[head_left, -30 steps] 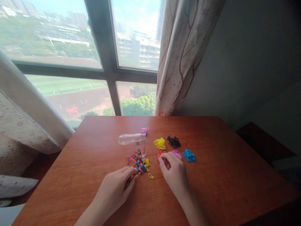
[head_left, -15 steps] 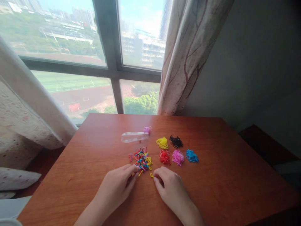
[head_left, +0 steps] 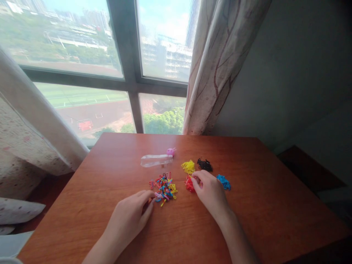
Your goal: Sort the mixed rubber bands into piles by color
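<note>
A mixed pile of small coloured rubber bands (head_left: 166, 187) lies on the wooden table. At its lower left edge is my left hand (head_left: 134, 209), thumb and index fingertips slightly apart beside a pinkish band. My right hand (head_left: 210, 192) is over the sorted piles, its thumb and index finger pinched on a yellow rubber band (head_left: 190, 175), which shows only in part. Beneath those fingers the red pile (head_left: 189, 184) is partly covered. The hand hides nearly all of the pink pile. Just beyond the fingertips sits the yellow pile (head_left: 188, 167).
A black pile (head_left: 205, 165) and a blue pile (head_left: 224, 182) of bands lie around my right hand. Farther back, a clear plastic bottle (head_left: 155, 160) rests on its side by a pink cap (head_left: 171, 152). The table (head_left: 261, 205) meets a window with curtains (head_left: 217, 66).
My right hand has moved up and right from beside the mixed pile to the sorted piles, carrying the yellow band. My left hand has drawn slightly left.
</note>
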Action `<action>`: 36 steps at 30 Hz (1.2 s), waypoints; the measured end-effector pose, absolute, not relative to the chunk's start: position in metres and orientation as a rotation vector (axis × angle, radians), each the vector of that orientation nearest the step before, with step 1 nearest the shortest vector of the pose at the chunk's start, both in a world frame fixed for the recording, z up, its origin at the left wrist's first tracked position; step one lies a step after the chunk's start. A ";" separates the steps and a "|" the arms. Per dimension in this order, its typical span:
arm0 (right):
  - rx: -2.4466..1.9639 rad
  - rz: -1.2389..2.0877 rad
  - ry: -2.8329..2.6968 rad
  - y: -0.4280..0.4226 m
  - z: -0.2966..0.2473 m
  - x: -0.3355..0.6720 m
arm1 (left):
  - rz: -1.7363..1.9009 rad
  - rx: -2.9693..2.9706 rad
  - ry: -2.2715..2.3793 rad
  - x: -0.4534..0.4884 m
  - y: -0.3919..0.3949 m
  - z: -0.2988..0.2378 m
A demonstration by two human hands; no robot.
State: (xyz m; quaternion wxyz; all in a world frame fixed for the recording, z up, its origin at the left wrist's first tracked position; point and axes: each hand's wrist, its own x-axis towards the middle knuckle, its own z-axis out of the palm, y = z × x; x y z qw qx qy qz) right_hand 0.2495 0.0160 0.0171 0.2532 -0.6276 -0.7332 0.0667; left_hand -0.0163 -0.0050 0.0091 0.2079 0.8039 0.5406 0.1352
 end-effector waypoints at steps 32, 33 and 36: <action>-1.640 0.382 -1.928 -0.028 -0.007 0.203 | 0.449 2.341 1.401 0.002 -0.014 0.002; -1.637 0.393 -1.925 -0.032 -0.010 0.201 | 0.447 2.345 1.408 0.004 -0.014 0.001; -1.632 0.399 -1.923 -0.038 -0.014 0.198 | 0.421 2.369 1.447 0.006 -0.015 0.000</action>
